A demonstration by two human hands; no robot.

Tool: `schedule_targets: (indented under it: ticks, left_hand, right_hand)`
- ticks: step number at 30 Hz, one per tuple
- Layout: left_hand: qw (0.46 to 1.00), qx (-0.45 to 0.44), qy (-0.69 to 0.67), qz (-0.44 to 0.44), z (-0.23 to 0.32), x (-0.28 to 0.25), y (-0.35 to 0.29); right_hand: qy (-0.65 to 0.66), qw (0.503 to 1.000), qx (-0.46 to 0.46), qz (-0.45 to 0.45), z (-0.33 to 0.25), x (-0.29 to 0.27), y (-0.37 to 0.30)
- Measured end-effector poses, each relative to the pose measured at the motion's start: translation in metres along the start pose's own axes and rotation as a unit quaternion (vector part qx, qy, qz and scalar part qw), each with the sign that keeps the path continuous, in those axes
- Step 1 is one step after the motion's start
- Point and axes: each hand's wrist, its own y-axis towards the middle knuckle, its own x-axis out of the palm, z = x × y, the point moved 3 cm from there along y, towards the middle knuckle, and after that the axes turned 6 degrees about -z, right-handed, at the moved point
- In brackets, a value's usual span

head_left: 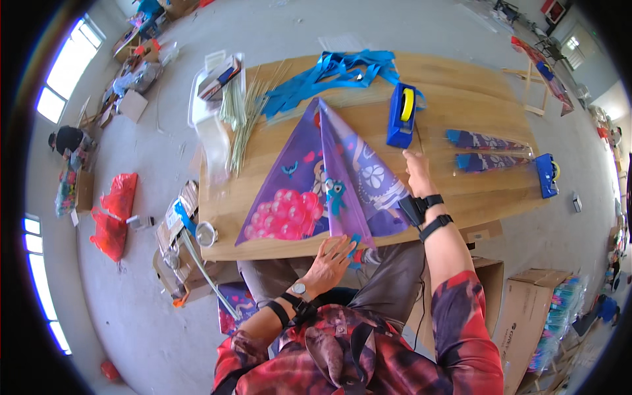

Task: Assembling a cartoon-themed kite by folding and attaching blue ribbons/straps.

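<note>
A purple triangular kite point(283, 174) with printed pink and blue figures lies on the wooden table in front of me, its point away from me. A fold runs down its middle. My left hand point(331, 263) rests on the kite's near edge at the table rim, fingers stretched out. To the right of the kite, my right hand point(417, 172) has its thumb and fingertips drawn together just below a blue tape dispenser point(398, 122) with a yellow core. Whether a bit of tape is between those fingers is too small to make out.
Blue ribbon strips point(322, 79) lie along the table's far side, beside thin sticks point(247, 128) and a white tray point(196, 108). Two folded kites point(490, 162) lie at the right, near a second tape dispenser point(546, 176). A clear cup point(206, 234) stands at the left edge. A carton point(526, 309) is at lower right.
</note>
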Motion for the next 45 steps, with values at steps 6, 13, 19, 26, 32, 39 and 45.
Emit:
schedule_targets:
  ticks: [6, 13, 19, 26, 32, 39, 45]
  left_hand:
    - [1.000, -0.006, 0.006, 0.011, -0.001, -0.003, -0.001]
    - [1.000, 0.003, -0.002, 0.008, -0.002, 0.002, 0.002]
    - [1.000, 0.007, -0.002, 0.003, 0.001, -0.004, 0.001]
    - [0.999, -0.001, 0.031, -0.036, 0.002, -0.006, 0.001]
    - [0.999, -0.001, 0.032, -0.035, 0.003, -0.008, 0.002]
    - [1.000, 0.007, 0.003, 0.017, 0.001, -0.003, 0.003]
    - [1.000, 0.003, -0.006, 0.020, 0.001, -0.001, 0.002]
  right_hand:
    - [0.089, 0.980, 0.007, -0.177, -0.037, 0.034, -0.172]
    - [0.205, 0.937, 0.158, -0.233, 0.045, 0.040, -0.257]
    - [0.202, 0.942, 0.169, -0.207, 0.069, 0.046, -0.269]
    - [0.213, 0.941, 0.178, -0.194, 0.069, 0.052, -0.275]
    - [0.255, 0.936, 0.166, -0.180, 0.080, 0.057, -0.276]
    - [0.221, 0.953, 0.138, -0.154, 0.079, 0.062, -0.278]
    - [0.116, 0.977, 0.099, -0.147, 0.084, 0.065, -0.279]
